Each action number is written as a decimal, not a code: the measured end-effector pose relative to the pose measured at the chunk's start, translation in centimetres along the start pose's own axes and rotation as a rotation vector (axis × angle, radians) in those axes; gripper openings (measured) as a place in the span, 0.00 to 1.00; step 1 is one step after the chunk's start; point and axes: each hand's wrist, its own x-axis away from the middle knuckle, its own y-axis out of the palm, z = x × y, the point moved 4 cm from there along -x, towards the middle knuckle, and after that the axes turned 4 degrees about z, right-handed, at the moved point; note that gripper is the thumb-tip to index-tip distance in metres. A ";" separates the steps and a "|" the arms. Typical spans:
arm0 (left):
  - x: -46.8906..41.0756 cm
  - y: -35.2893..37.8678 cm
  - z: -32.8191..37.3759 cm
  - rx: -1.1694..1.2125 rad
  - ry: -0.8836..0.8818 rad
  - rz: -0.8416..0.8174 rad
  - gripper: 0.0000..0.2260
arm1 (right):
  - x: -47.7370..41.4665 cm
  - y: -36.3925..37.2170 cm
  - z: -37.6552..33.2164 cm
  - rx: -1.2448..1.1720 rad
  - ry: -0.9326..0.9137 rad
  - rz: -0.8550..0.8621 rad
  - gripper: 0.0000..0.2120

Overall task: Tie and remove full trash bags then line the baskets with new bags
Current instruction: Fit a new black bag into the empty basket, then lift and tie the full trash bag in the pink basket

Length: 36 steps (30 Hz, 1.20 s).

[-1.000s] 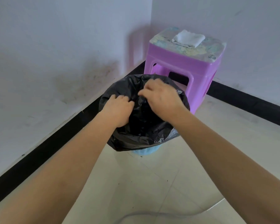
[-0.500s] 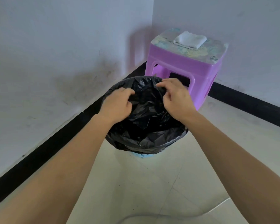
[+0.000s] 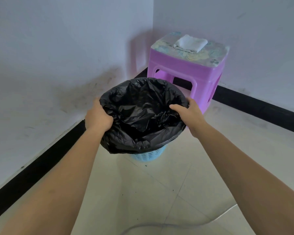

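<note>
A black trash bag (image 3: pixel 143 114) lines a light blue slotted basket (image 3: pixel 148 154) on the floor. The bag's mouth is spread wide and folded over the basket's rim, and only the basket's lower wall shows beneath it. My left hand (image 3: pixel 98 117) grips the bag's edge on the left side of the rim. My right hand (image 3: pixel 188 112) holds the edge on the right side, thumb inside the opening. The bag's inside is crumpled and dark; what lies at the bottom is hidden.
A purple plastic stool (image 3: pixel 187 70) stands in the corner just behind the basket, with a folded white cloth (image 3: pixel 190 43) on top. White walls with a black skirting (image 3: pixel 41 160) close in on the left and behind. Pale tiled floor (image 3: pixel 159 192) lies in front.
Both hands have moved apart from the middle of the bag's far edge to the rim's left and right sides. The bag's mouth has opened out over the basket.
</note>
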 end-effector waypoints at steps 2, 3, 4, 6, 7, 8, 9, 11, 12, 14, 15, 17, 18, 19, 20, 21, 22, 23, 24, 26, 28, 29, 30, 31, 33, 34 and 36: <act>0.0 0.1 -0.6 0.231 -0.135 -0.034 0.36 | 0.8 0.1 0.1 -0.013 0.019 0.151 0.38; 0.4 0.1 -0.6 0.372 -0.225 -0.041 0.38 | 1.2 0.3 0.2 0.014 0.013 0.249 0.36; 0.8 0.3 -0.7 0.461 -0.290 -0.026 0.39 | 1.5 0.6 0.3 0.018 0.018 0.318 0.33; 2.0 0.5 -0.4 0.393 -0.248 0.055 0.37 | 1.8 1.7 0.4 -0.056 0.048 0.311 0.28; 2.8 0.5 -0.1 0.311 -0.149 0.104 0.35 | 1.8 2.3 0.4 -0.080 0.057 0.269 0.28; 3.6 0.5 0.2 0.223 -0.022 0.141 0.33 | 1.7 2.8 0.2 -0.065 0.051 0.221 0.29; 4.3 0.7 0.4 0.127 0.097 0.161 0.30 | 1.6 3.2 0.1 -0.033 0.031 0.174 0.30; 5.0 1.0 0.2 -0.036 0.233 0.177 0.26 | 1.3 4.1 -0.1 0.022 -0.013 0.094 0.31; 4.8 1.1 -0.1 -0.060 0.233 0.169 0.25 | 1.0 4.4 -0.2 0.047 -0.033 0.068 0.31; 4.4 1.2 -0.6 -0.044 0.191 0.155 0.24 | 0.4 4.9 0.0 0.093 -0.079 0.052 0.30; 4.2 1.2 -0.6 -0.053 0.187 0.154 0.23 | 0.1 5.1 0.1 0.115 -0.107 0.057 0.30; 3.9 1.5 -0.6 -0.084 0.199 0.162 0.22 | -0.4 5.1 0.4 0.158 -0.166 0.085 0.27; 3.8 1.5 -0.6 -0.091 0.209 0.171 0.22 | -0.6 5.2 0.5 0.182 -0.195 0.102 0.26; 3.9 1.6 -0.6 -0.097 0.215 0.180 0.22 | -0.7 5.2 0.7 0.209 -0.218 0.116 0.25; 4.0 1.6 -0.7 -0.105 0.220 0.194 0.22 | -0.7 5.3 0.8 0.246 -0.230 0.128 0.23; 4.1 1.5 -0.6 -0.113 0.224 0.202 0.23 | -0.6 5.4 0.8 0.299 -0.232 0.146 0.22; 4.2 1.4 -0.4 -0.123 0.225 0.198 0.22 | -0.5 5.3 0.6 0.372 -0.232 0.176 0.24; 4.2 1.3 -0.2 -0.138 0.221 0.181 0.22 | -0.3 5.2 0.2 0.464 -0.240 0.212 0.26; 4.3 1.0 0.2 -0.166 0.214 0.156 0.22 | 0.1 5.1 -0.5 0.565 -0.268 0.246 0.29; 4.3 0.2 1.2 -0.270 0.228 0.100 0.21 | 1.2 4.7 -2.7 0.772 -0.398 0.250 0.31; 4.1 -1.8 3.1 -0.360 0.326 0.094 0.22 | 2.1 4.2 -5.3 0.939 -0.563 0.195 0.31; 4.1 -3.3 4.2 -0.375 0.389 0.107 0.23 | 2.6 3.6 -6.8 0.988 -0.630 0.174 0.30; 3.9 -5.0 5.5 -0.379 0.444 0.127 0.23 | 3.0 3.0 -8.4 1.016 -0.680 0.166 0.31; 3.8 -7.0 7.0 -0.378 0.485 0.152 0.23 | 3.5 2.2 -10.3 1.028 -0.718 0.167 0.31; 3.5 -11.3 10.2 -0.373 0.527 0.209 0.23 | 4.6 0.5 -14.8 1.017 -0.784 0.187 0.31; 3.3 -13.6 12.0 -0.371 0.538 0.232 0.24 | 5.2 -0.5 -17.3 1.005 -0.817 0.200 0.31; 2.8 -18.5 16.3 -0.384 0.573 0.276 0.25 | 6.3 -2.7 -23.1 1.003 -0.872 0.231 0.34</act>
